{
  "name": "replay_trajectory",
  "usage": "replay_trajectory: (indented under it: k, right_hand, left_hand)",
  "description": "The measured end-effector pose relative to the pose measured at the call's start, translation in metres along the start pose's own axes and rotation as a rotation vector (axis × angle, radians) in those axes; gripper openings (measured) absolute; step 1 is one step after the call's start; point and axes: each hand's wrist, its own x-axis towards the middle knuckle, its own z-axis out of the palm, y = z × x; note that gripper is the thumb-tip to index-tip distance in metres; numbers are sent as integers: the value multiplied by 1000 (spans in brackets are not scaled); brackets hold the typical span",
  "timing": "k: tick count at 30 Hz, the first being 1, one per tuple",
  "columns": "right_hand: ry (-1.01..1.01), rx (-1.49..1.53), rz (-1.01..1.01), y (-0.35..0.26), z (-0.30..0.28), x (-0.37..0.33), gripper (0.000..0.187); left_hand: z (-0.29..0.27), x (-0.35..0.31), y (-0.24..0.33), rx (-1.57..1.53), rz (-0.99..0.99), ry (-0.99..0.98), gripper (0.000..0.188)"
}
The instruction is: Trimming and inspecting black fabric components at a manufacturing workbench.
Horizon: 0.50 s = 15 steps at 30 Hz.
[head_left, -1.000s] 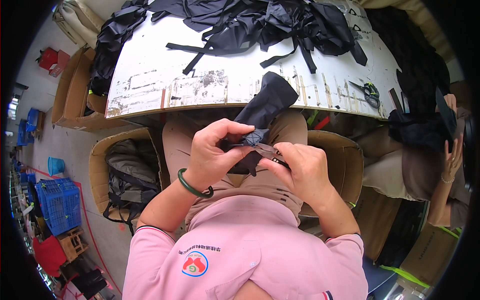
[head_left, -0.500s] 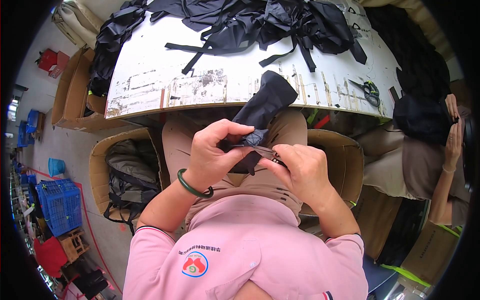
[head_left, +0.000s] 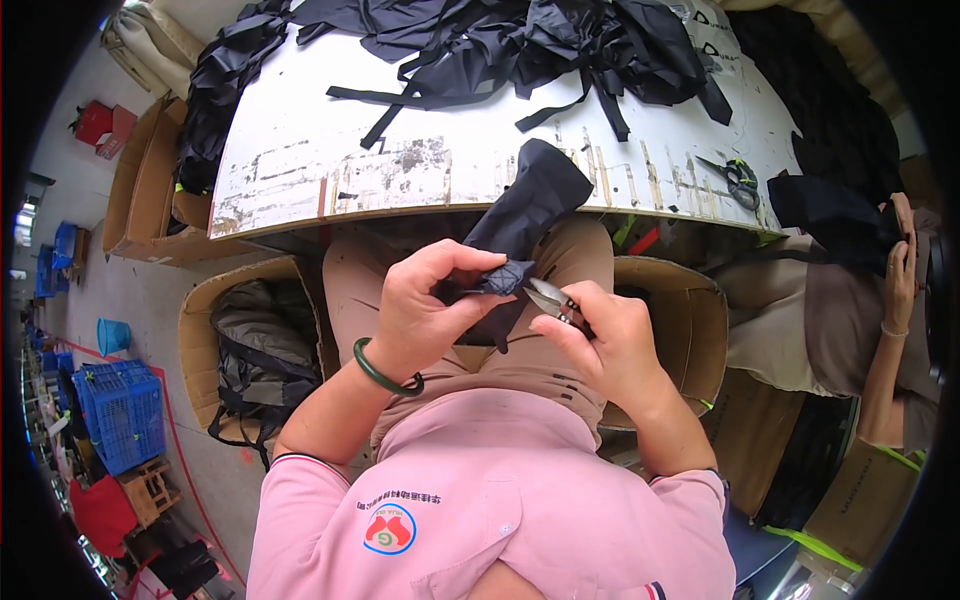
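Observation:
My left hand (head_left: 432, 292) pinches the gathered near end of a black fabric piece (head_left: 530, 195) between thumb and fingers. Its far end rests on the table's front edge, and a dark flap hangs below my fingers, over my lap. In my right hand (head_left: 612, 335) is a pair of thread snips (head_left: 550, 297), held in a closed grip. The blades are spread slightly and point left at the pinched fabric, a small gap away from it.
On the white worn table (head_left: 290, 165) lie a heap of black fabric pieces with straps (head_left: 560, 50) and black-handled scissors (head_left: 740, 183). Cardboard boxes flank my knees; the left box (head_left: 190, 350) holds a grey and black bag (head_left: 262, 335). At right a co-worker's hands (head_left: 898, 260) handle black fabric.
My right hand has drawn the snips slightly right, away from the pinched fabric, and their blades now show spread apart. My left hand stays nearly still. The co-worker's black fabric has shifted left.

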Motion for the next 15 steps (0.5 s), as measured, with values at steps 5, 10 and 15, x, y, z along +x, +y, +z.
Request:
replay_trajectory:
  k: [5, 10, 15]
  right_hand:
    - [71, 241, 242, 0, -5, -2, 35]
    - [68, 501, 350, 6, 2, 2, 39]
    - [-104, 724, 434, 2, -2, 5, 37]
  left_hand:
    - [1, -1, 0, -138, -22, -77, 35]
    - [2, -2, -5, -204, -121, -161, 47]
    - [6, -1, -1, -323, -73, -211, 54]
